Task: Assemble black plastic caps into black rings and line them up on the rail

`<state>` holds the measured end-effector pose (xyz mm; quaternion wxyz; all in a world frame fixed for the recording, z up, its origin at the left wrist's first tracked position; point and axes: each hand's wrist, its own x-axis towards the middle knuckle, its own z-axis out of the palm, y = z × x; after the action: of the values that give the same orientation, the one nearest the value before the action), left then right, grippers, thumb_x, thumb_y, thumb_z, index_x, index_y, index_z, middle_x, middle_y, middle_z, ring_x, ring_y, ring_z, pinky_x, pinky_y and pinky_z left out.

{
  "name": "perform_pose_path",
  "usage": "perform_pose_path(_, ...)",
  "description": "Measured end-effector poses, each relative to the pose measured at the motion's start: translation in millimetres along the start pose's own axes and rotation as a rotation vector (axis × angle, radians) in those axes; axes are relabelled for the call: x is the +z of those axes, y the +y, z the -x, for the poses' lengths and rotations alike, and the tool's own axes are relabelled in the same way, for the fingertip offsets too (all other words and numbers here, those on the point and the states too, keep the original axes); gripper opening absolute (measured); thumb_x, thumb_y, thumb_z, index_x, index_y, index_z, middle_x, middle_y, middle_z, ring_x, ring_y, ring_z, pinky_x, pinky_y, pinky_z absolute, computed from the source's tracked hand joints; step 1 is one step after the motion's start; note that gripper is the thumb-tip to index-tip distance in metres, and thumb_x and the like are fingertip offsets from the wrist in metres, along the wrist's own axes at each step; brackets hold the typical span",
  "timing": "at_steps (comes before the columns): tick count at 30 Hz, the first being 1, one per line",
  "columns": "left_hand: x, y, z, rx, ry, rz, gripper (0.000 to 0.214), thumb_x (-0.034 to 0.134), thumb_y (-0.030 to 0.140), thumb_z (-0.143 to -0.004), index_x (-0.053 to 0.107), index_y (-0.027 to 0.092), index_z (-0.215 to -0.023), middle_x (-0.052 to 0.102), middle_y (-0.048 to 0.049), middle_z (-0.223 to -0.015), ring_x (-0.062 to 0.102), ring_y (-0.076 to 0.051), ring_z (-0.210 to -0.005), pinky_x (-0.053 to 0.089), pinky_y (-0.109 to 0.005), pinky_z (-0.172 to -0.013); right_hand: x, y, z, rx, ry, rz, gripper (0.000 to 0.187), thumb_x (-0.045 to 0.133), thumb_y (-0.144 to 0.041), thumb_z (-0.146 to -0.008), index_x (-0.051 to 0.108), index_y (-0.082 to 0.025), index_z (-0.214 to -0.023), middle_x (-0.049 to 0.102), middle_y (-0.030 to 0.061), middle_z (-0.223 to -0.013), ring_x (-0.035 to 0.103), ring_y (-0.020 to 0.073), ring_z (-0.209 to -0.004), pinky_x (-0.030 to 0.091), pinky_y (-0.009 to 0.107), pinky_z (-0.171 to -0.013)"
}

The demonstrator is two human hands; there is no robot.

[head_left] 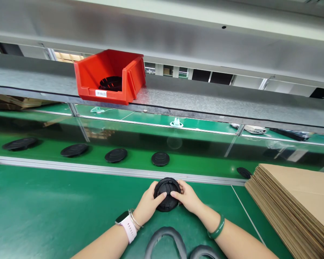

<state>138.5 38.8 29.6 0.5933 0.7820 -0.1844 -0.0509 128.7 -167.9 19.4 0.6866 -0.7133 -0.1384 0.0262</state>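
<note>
A round black plastic disc with a padded-looking rim (pixel 167 201) is held between both hands, just above the green tabletop. My left hand (pixel 148 203) grips its left edge, the thumb lying on its face. On the opposite edge my right hand (pixel 190 198) closes round the rim, its thumb also pressed near the middle. The fingers behind the disc are hidden. Closer to me lie a dark grey ring-shaped cushion (pixel 166 232) and a second grey ring (pixel 203 250), both cut off by the frame's bottom edge.
Beyond a metal rail (pixel 97 167), several black discs (pixel 116 155) lie on a green belt. A red bin (pixel 102 79) with black parts inside stands on the grey shelf (pixel 205 97) above. Stacked flat cardboard (pixel 291 201) rises at the right.
</note>
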Motion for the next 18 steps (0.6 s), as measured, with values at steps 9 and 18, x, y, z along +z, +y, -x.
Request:
perform_pose_path(9, -0.3, 1.9, -0.5, -0.004, 0.010, 0.004, 0.035, 0.063, 0.041, -0.085, 0.057, 0.019, -0.112, 0.070, -0.0087, -0.112, 0.064, -0.028, -0.107, 0.047, -0.042, -0.097, -0.8, 0.7, -0.8, -0.006, 0.004, 0.020, 0.053, 0.079, -0.055, -0.078, 0.059, -0.019, -0.112, 0.069, 0.0101, -0.112, 0.064, 0.0312, -0.106, 0.051, 0.044, -0.091)
perform_pose_path(18, -0.2, -0.9, -0.8, 0.003, 0.019, 0.016, 0.037, 0.064, 0.041, -0.085, 0.058, 0.018, -0.114, 0.070, -0.0093, -0.114, 0.064, -0.028, -0.108, 0.047, -0.041, -0.097, 0.2, -1.3, 0.2, 0.011, -0.003, 0.009, 0.056, 0.080, -0.057, -0.077, 0.059, -0.019, -0.112, 0.068, 0.0103, -0.111, 0.064, 0.0315, -0.106, 0.050, 0.044, -0.093)
